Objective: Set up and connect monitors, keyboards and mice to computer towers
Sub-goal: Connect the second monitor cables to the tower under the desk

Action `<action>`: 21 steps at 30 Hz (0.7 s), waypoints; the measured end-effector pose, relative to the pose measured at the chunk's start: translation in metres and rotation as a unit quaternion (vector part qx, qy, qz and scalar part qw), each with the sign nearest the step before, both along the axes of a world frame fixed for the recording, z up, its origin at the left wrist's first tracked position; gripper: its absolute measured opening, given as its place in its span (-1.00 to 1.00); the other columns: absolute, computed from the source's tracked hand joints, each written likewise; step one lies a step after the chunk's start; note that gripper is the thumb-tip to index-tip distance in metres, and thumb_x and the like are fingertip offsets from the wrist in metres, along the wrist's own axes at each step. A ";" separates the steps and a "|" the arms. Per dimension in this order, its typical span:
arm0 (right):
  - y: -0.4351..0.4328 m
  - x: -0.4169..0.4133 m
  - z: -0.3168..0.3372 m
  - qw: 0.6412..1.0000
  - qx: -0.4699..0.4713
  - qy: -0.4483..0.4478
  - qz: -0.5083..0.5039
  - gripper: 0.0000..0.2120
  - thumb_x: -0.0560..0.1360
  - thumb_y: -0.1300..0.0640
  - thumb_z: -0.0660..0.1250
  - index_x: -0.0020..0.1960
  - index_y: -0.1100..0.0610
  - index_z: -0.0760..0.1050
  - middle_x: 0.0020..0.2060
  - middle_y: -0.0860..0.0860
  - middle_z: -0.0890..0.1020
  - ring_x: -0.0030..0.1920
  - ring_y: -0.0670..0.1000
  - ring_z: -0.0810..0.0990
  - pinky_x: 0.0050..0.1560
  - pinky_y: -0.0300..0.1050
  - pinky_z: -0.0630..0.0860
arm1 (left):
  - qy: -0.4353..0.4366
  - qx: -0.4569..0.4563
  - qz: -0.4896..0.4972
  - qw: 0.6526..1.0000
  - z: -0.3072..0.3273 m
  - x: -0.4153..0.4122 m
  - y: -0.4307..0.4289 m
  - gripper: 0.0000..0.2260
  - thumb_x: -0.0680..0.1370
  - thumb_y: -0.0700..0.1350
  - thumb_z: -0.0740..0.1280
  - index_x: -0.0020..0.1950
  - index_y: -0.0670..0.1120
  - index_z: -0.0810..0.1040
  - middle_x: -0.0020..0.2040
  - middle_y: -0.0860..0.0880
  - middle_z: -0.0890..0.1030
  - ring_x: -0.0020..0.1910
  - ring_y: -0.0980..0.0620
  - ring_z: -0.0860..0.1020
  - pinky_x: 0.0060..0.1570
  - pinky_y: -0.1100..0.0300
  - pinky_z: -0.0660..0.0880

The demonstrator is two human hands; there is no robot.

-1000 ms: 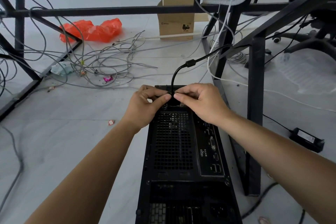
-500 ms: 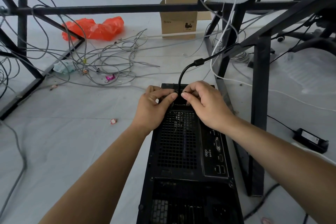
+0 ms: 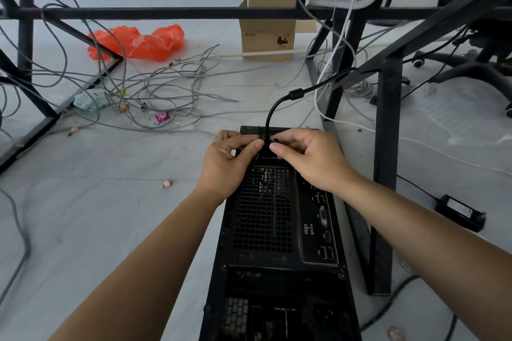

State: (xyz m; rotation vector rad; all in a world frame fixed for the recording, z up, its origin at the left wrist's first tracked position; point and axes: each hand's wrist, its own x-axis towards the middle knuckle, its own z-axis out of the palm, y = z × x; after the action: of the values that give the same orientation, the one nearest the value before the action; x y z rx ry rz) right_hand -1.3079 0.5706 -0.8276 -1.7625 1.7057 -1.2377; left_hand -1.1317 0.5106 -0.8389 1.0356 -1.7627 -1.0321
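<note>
Computer tower, a black steel box, lay flat on the pale grey floor with its rear panel facing up, close beside a square-section black desk leg. The panel showed a fine square-mesh fan grille, a smooth plate of ports along its right edge and slotted vents nearer the camera. At the far end of the panel a stiff black cable rose in a smooth arc, carrying a cylindrical ferrite bead, and ran off toward the desk frame. Its plug sat against the tower between both hands. The left hand pinched the plug's left side with thumb and forefinger, the other fingers curled under. The right hand pinched the right side the same way, knuckles bent. The pinched parts themselves were too small to make out.

Beyond the tower sprawled a loose tangle of thin grey cables, a crumpled glossy orange plastic bag and an open cardboard box. A rectangular black power brick lay to the right.
</note>
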 end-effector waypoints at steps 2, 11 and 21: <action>-0.003 -0.002 0.000 1.000 0.006 -0.021 0.002 -0.81 0.51 0.07 0.48 0.09 0.09 0.69 -0.21 -0.18 0.70 -0.15 -0.23 0.69 -0.02 -0.32 0.56 | 0.003 0.007 0.004 1.000 0.000 0.000 0.001 -0.92 0.54 -0.07 0.45 0.01 0.06 0.69 0.06 -0.15 0.58 -0.04 0.32 0.48 0.04 0.55 0.33; -0.009 -0.007 0.000 0.997 0.008 -0.070 0.038 -0.88 0.49 0.13 0.49 0.02 0.09 0.68 -0.18 -0.06 0.74 -0.20 -0.07 0.73 -0.08 -0.17 0.64 | 0.002 0.002 -0.004 1.000 0.000 0.000 -0.003 -0.94 0.54 -0.08 0.45 -0.05 0.10 0.68 0.00 -0.10 0.60 -0.11 0.26 0.53 0.00 0.49 0.39; -0.013 -0.013 0.007 0.999 0.018 -0.004 0.047 -0.91 0.46 0.06 0.52 -0.09 -0.11 0.66 -0.24 -0.08 0.73 -0.23 -0.12 0.69 -0.09 -0.17 0.62 | 0.003 0.017 -0.041 0.999 0.002 0.005 -0.009 -0.96 0.52 -0.11 0.47 -0.07 0.03 0.70 -0.03 -0.14 0.60 -0.13 0.18 0.54 -0.04 0.39 0.46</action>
State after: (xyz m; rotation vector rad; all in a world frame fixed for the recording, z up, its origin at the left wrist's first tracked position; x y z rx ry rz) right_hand -1.3212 0.5573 -0.8206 -1.7937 1.6105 -1.1656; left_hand -1.1272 0.5014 -0.8365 0.9864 -1.8006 -1.1185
